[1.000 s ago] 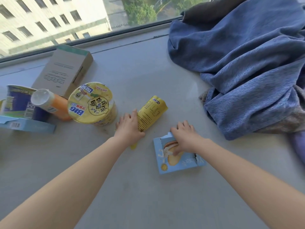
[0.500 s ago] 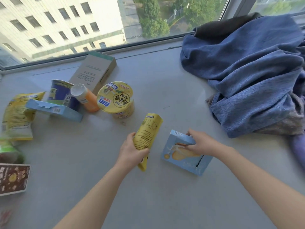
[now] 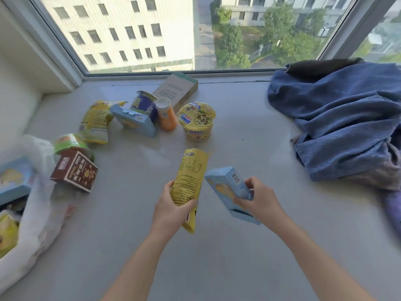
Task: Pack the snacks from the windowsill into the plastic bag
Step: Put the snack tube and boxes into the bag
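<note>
The pale grey windowsill (image 3: 238, 257) carries a snack cluster near the glass: cardboard box (image 3: 174, 90), blue cup (image 3: 144, 104), orange bottle (image 3: 167, 116), yellow noodle cup (image 3: 197, 122), torn light-blue box (image 3: 134, 121) and yellow pouch (image 3: 96, 120). A brown box (image 3: 74, 171) and a white plastic bag (image 3: 41, 213) lie at left, and a blue cloth (image 3: 338, 118) is heaped at right.

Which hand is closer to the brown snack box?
Left. The left hand, holding a yellow packet, is right of the brown snack box; the right hand, holding a blue box, is farther right.
</note>
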